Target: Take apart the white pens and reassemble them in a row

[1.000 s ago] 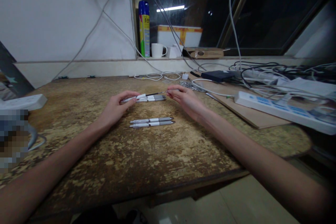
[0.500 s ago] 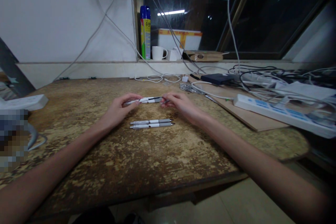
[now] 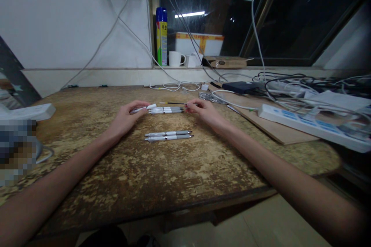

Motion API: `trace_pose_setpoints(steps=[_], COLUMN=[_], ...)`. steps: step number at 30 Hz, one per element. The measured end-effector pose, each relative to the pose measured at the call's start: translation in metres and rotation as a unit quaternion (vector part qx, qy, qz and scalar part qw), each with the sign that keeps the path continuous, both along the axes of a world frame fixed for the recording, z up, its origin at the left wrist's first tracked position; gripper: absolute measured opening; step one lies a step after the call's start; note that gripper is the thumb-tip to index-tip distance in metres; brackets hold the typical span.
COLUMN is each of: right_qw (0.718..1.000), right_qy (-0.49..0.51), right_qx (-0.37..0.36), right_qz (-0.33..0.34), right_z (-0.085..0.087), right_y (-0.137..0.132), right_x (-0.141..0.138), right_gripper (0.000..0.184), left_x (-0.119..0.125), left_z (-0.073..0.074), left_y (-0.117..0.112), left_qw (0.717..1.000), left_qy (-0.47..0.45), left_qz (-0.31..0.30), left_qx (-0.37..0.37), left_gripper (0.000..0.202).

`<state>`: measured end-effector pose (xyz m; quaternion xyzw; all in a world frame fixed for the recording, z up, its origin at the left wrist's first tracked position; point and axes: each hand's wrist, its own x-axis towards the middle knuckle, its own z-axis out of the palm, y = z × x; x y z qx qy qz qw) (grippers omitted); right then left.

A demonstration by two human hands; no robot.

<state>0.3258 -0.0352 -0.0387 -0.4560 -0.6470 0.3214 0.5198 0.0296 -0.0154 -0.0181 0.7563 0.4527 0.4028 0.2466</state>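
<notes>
My left hand (image 3: 131,112) pinches a white pen barrel (image 3: 151,106), its open end pointing right. In my right hand (image 3: 200,109), closed fingertips grip one end of a thin pen refill (image 3: 175,103), dark with a yellowish and clear stretch toward its left tip. Barrel and refill are apart, with a small gap between them. Below the refill, between both hands, several white and grey pens (image 3: 165,110) lie side by side on the worn wooden table (image 3: 162,173). Closer to me rest two more pens (image 3: 169,136), tips to the right. Anything else inside my right fingers is hidden.
A white power strip (image 3: 313,125) and a brown board (image 3: 269,125) lie at the right, with tangled cables behind. Another white strip (image 3: 31,112) sits at the left edge. A spray can (image 3: 161,38) and a mug (image 3: 175,58) stand on the sill.
My hands have moved farther apart. The refill now shows clear of the barrel, and the row of pens between my hands is more exposed. The two nearer pens stay put.
</notes>
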Motion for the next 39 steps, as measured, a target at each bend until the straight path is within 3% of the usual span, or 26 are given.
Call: trace_pose_setpoints(steps=[5, 22, 31, 39], right_qw=[0.998, 0.999, 0.995, 0.99], right_qy=[-0.051, -0.027, 0.067, 0.102], right_qx=[0.013, -0.025, -0.071, -0.091], right_qz=[-0.022, -0.032, 0.036, 0.041], right_z=[-0.0018, 0.002, -0.0018, -0.0021], right_y=[0.0004, -0.0042, -0.0028, -0.0035], right_x=[0.0009, -0.0029, -0.0022, -0.0025], right_gripper=[0.025, 0.015, 0.025, 0.027], left_x=[-0.0008, -0.0004, 0.0, 0.0004], left_z=[-0.0011, -0.0028, -0.0024, -0.0033], left_y=[-0.0001, 0.0016, -0.0003, 0.0008], left_qw=[1.0, 1.0, 0.999, 0.999], left_qy=[0.018, 0.006, 0.015, 0.01], left_qz=[0.008, -0.011, -0.016, -0.022], left_qx=[-0.014, -0.011, -0.03, -0.03], left_gripper=[0.039, 0.042, 0.045, 0.041])
